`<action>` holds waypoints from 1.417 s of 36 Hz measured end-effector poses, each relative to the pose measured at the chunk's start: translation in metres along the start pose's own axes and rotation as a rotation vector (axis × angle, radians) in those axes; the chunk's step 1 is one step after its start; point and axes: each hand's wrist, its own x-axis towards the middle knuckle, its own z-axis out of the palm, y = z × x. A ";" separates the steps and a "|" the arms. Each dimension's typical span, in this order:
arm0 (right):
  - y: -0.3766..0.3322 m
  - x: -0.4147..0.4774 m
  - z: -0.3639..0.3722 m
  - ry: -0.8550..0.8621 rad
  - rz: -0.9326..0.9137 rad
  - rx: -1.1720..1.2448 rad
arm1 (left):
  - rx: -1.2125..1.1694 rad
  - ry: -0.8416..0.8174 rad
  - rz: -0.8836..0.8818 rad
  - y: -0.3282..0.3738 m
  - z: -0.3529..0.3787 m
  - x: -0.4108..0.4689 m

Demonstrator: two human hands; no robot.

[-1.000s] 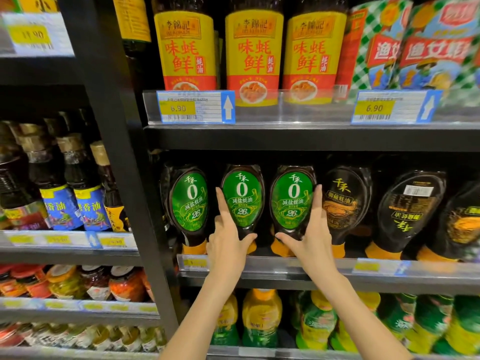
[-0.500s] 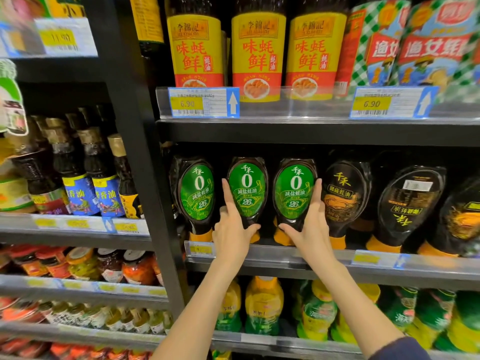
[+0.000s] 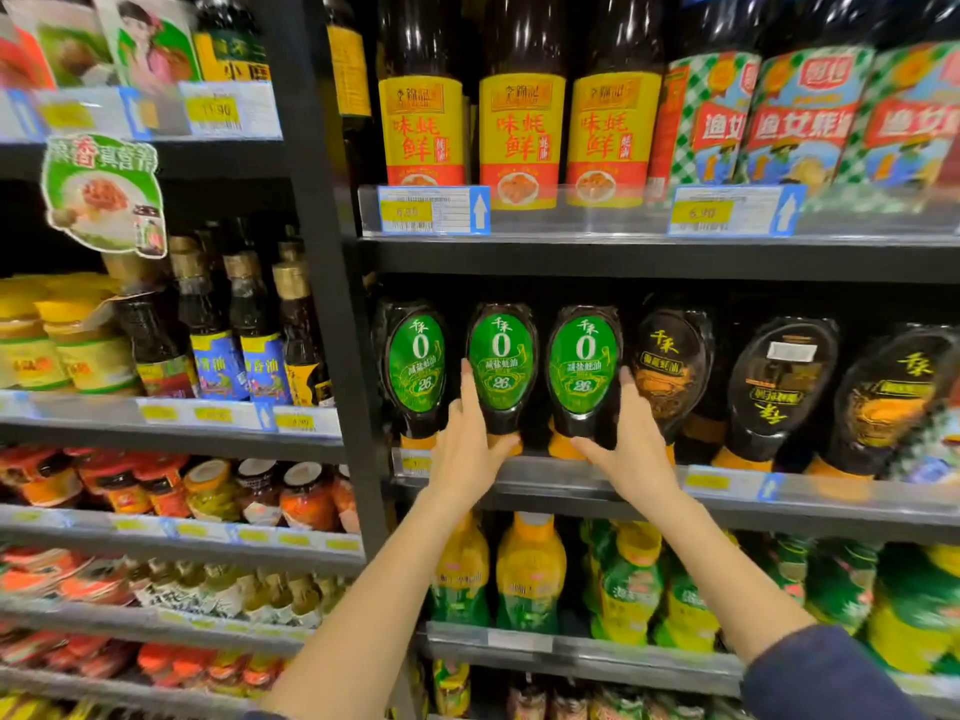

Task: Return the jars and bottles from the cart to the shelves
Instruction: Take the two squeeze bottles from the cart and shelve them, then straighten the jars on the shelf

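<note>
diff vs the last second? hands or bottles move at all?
Only the view swung left, showing more of the left bay. The left hand still holds the middle green-label bottle, the right hand the right green-label bottle; both bottles stay cap-down on the shelf.

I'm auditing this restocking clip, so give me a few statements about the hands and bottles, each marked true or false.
1. The left hand holds the middle green-label bottle. True.
2. Three yellow-label bottles stand on the shelf above. True.
3. The green-label bottles stand cap up. False: their orange caps point down.
4. The right hand grips a yellow-label bottle. False: it holds the right green-label bottle.
</note>
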 end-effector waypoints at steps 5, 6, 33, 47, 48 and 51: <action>-0.002 -0.020 -0.011 -0.199 -0.024 -0.198 | 0.074 -0.196 0.093 -0.012 -0.015 -0.020; -0.003 -0.025 -0.013 -0.255 -0.020 -0.249 | 0.102 -0.247 0.109 -0.013 -0.020 -0.026; -0.186 -0.102 0.127 -0.994 -0.250 -0.553 | 0.393 -0.650 -0.102 -0.201 -0.247 -0.137; -0.340 -0.114 0.246 -1.042 -0.472 -0.466 | 0.489 -0.500 -0.257 -0.318 -0.376 -0.181; -0.349 -0.113 0.252 -1.053 -0.489 -0.455 | 0.489 -0.495 -0.269 -0.324 -0.383 -0.181; -0.371 -0.107 0.271 -1.068 -0.533 -0.427 | 0.479 -0.484 -0.305 -0.340 -0.402 -0.178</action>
